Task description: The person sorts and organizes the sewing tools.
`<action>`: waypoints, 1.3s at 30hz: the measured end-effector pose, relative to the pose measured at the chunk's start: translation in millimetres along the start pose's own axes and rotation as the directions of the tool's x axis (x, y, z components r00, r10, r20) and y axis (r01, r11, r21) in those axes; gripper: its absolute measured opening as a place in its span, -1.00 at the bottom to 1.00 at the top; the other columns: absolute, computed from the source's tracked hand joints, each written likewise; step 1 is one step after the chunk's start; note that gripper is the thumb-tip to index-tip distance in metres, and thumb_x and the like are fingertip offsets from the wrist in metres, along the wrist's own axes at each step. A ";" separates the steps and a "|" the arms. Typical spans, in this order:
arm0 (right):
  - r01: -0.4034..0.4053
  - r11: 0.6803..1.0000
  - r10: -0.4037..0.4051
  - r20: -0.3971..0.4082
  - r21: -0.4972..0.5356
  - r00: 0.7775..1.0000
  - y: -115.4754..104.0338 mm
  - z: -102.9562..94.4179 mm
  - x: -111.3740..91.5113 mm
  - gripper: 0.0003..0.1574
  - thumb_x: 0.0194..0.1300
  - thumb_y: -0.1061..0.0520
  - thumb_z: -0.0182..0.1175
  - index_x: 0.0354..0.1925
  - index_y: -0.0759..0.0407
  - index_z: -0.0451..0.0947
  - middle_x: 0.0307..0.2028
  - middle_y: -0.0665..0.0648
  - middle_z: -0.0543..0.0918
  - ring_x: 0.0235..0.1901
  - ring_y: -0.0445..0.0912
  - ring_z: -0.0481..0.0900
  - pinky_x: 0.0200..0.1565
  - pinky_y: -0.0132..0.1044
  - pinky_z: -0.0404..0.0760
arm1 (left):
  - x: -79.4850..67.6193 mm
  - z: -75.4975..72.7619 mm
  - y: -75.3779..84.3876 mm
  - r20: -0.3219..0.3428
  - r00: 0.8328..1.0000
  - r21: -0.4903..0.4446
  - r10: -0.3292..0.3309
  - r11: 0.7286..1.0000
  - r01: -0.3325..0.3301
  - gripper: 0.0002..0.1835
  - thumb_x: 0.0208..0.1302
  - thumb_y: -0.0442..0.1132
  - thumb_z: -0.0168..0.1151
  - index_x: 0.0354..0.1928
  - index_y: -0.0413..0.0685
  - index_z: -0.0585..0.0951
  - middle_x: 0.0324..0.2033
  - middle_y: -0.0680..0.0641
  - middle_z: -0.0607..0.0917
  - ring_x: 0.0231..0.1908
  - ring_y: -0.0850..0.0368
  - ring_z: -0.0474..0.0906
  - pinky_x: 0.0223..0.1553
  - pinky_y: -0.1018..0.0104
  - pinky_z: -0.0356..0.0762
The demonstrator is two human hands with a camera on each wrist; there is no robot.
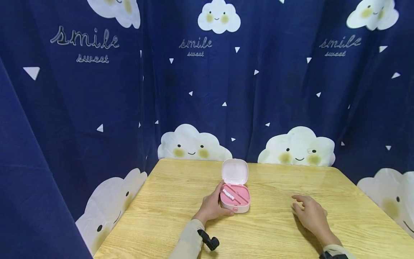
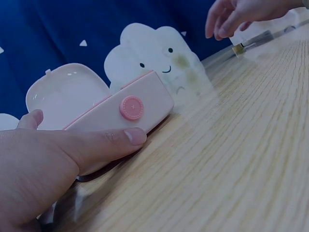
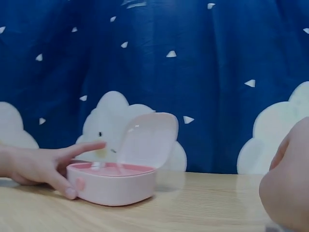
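A small pink-and-white lidded box (image 1: pixel 242 209) stands on the table with its rounded lid (image 1: pixel 235 170) raised. Its pink inside is split by a slanting groove, and a small white piece (image 1: pixel 228 194) lies at the left of it. A round pink button (image 2: pixel 132 108) is on the front wall. My left hand (image 1: pixel 211 207) holds the box from its left side, thumb across the front below the button, other fingers along the side. Well to the right, my right hand (image 1: pixel 312 216) hovers over the table with loosely bent fingers and nothing in them.
The wooden table (image 1: pixel 271 237) ends at a dark blue curtain (image 1: pixel 207 90) printed with clouds. In the left wrist view, a slim grey thing with a gold end (image 2: pixel 238 49) lies beneath the right hand. A black wrist camera (image 1: pixel 208 240) sits on the left sleeve.
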State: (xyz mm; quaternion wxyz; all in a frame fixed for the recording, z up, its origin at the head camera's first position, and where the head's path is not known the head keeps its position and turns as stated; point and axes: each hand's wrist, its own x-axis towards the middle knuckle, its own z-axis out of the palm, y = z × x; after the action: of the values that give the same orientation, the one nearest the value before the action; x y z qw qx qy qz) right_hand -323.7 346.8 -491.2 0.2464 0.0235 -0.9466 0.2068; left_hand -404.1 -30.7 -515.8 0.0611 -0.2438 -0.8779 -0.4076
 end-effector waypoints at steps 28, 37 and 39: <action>-0.176 0.978 0.188 0.111 -0.111 0.976 34.5 -7.6 -2.0 -0.64 0.38 0.21 0.20 0.11 0.22 0.68 0.07 0.50 0.60 -0.10 0.50 0.50 -0.22 0.54 0.26 | -1.6 -1.7 0.3 0.004 1.000 -0.026 0.013 1.000 -0.013 0.41 -0.14 0.13 0.74 0.67 0.07 0.01 0.54 0.01 0.30 0.45 -0.07 0.29 0.38 -0.29 0.08; -0.165 0.980 0.176 0.094 -0.111 0.980 33.8 -6.8 -2.7 -0.67 0.36 0.29 0.29 0.08 0.20 0.71 0.02 0.48 0.65 -0.11 0.54 0.50 -0.16 0.61 0.20 | -1.7 -2.4 2.4 0.015 1.000 -0.027 0.007 1.000 -0.006 0.41 -0.14 0.13 0.74 0.67 0.10 0.00 0.54 0.05 0.28 0.45 -0.03 0.28 0.37 -0.24 0.10; -0.165 0.980 0.175 0.096 -0.110 0.980 34.2 -6.4 -2.7 -0.68 0.35 0.30 0.30 0.06 0.20 0.71 0.01 0.47 0.66 -0.12 0.53 0.51 -0.16 0.61 0.19 | -1.7 -2.8 2.5 0.019 1.000 -0.031 0.004 1.000 -0.003 0.41 -0.13 0.13 0.73 0.67 0.11 -0.01 0.55 0.06 0.28 0.46 -0.02 0.27 0.38 -0.24 0.08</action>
State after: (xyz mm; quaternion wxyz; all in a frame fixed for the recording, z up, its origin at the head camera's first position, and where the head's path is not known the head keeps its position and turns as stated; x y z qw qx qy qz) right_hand -323.5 380.4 -500.4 0.1787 -0.0593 -0.9660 0.1775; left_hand -401.6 -32.0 -512.8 0.0498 -0.2500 -0.8717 -0.4186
